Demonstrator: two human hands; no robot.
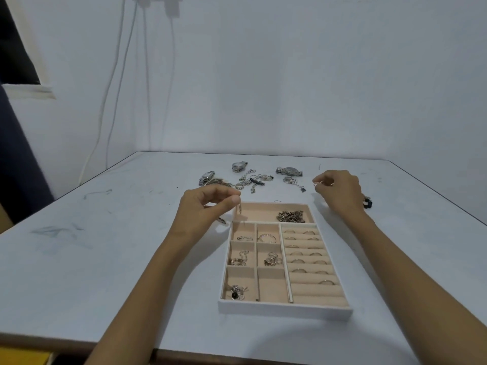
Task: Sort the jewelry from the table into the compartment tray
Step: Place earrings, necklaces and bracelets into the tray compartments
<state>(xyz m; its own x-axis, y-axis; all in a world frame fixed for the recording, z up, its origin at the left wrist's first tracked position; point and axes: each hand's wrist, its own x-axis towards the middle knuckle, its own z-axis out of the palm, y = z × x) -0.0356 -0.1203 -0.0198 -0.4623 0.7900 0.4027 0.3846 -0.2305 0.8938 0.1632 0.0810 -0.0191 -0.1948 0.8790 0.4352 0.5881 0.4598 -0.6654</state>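
Beige-lined, white-walled, lying near the front of the white table point(105, 259): compartment tray point(284, 310). Holding rings point(299, 270) along the padded rolls on its right side, a heap of small metal pieces point(291, 216) in the long far compartment, and assorted bits in the small left compartments.

Pinching a thin dangling metal piece point(240, 208) between thumb and forefinger of the left hand point(208, 206), just above the tray's far-left corner.

Gripping a tiny item point(316, 183) (too small to identify) at the fingertips of the right hand point(340, 191), raised beyond the tray's far-right corner.

Lying on the table beyond the tray: loose jewelry tangle point(253, 180); three watches point(289, 171).

Lying beside the right wrist: dark object point(368, 202), partly hidden.
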